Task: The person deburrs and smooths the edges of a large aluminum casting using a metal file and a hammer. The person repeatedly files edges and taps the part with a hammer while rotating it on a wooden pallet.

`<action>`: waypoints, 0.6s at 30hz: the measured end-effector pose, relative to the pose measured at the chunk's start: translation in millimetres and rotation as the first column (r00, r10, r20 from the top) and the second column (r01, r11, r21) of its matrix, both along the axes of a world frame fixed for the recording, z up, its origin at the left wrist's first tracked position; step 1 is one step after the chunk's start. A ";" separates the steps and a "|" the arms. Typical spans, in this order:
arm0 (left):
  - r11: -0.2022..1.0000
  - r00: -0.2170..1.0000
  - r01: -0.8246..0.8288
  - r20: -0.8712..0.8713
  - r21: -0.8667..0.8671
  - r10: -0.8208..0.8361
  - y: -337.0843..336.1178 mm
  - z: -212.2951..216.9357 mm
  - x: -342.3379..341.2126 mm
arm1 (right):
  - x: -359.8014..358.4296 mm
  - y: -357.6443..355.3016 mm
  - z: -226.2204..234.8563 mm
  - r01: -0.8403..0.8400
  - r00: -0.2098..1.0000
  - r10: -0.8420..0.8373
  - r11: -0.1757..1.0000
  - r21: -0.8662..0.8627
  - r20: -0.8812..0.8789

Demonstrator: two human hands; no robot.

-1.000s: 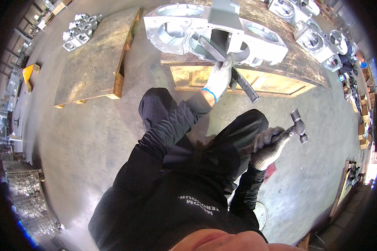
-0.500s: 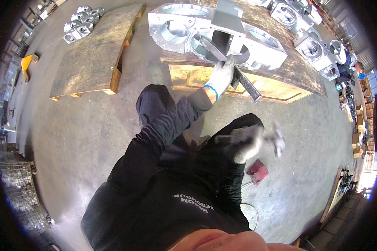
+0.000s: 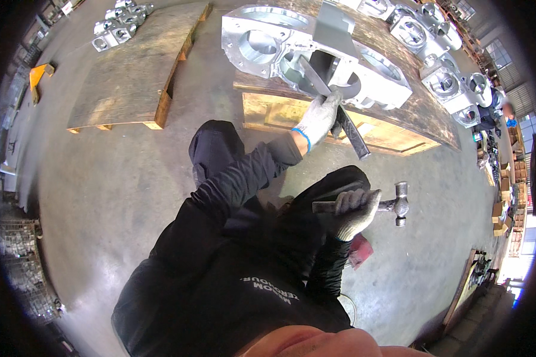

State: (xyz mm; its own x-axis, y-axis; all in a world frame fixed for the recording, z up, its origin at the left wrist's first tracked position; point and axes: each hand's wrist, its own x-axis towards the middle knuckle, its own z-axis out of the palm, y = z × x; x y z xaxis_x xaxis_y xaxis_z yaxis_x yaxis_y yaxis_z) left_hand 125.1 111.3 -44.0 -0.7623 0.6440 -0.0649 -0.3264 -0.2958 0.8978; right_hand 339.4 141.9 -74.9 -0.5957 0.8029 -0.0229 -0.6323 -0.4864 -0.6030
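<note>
My left hand (image 3: pixel 320 118), in a white glove with a blue cuff edge, is closed around a long flat metal bar (image 3: pixel 355 138). The bar's far end reaches up to an opening in a large silver metal casting (image 3: pixel 259 46), and its dark near end points down toward me. Whether the tip touches the casting I cannot tell. Lower and to the right, my gloved right hand (image 3: pixel 357 213) grips a ball-peen hammer (image 3: pixel 401 204) by its handle, over my right leg and apart from the bar. A bent grey metal plate (image 3: pixel 335 28) stands on top of the casting.
Beneath the casting is a wooden pallet-like stand (image 3: pixel 315 119). More silver castings (image 3: pixel 438 77) sit at the far right, others on a wooden pallet (image 3: pixel 131 77) at left. A red object (image 3: pixel 360 250) lies on the floor by my right arm. A person (image 3: pixel 493 113) is at the far right.
The hammer and my right hand, blurred before, now show sharply. The bar's near end has dropped slightly, my left hand staying closed on it. The whole view has shifted a little.
</note>
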 end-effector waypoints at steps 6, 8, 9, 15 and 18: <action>0.998 0.998 -0.062 -0.006 -0.007 0.062 -3.4 -2.2 2.1 | 16.0 3.1 -7.1 0.040 0.998 -0.042 0.998 0.048 0.054; 0.998 0.998 -0.055 0.012 -0.025 0.055 -3.7 -2.7 1.1 | 19.5 8.0 -5.5 0.052 0.996 -0.055 0.998 0.040 0.066; 0.998 0.999 -0.048 0.013 -0.031 0.049 -3.7 -3.5 0.2 | 20.2 9.8 -4.5 0.043 0.998 -0.045 0.998 0.042 0.048; 0.998 0.998 -0.064 -0.021 -0.008 0.064 -3.2 -8.4 -5.4 | 18.0 8.9 1.0 0.096 0.994 -0.098 0.994 0.041 0.041; 0.999 1.000 -0.028 0.006 0.018 0.028 -5.6 -7.6 -4.8 | 20.0 7.0 2.3 0.106 0.992 -0.111 0.991 0.077 0.057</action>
State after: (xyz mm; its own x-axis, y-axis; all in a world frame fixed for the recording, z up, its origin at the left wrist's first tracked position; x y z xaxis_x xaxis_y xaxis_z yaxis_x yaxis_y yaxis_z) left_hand 120.3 105.7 -51.6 -0.7797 0.6235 -0.0577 -0.3225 -0.3209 0.8905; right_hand 359.4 149.0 -72.6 -0.5044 0.8635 0.0049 -0.6400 -0.3700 -0.6734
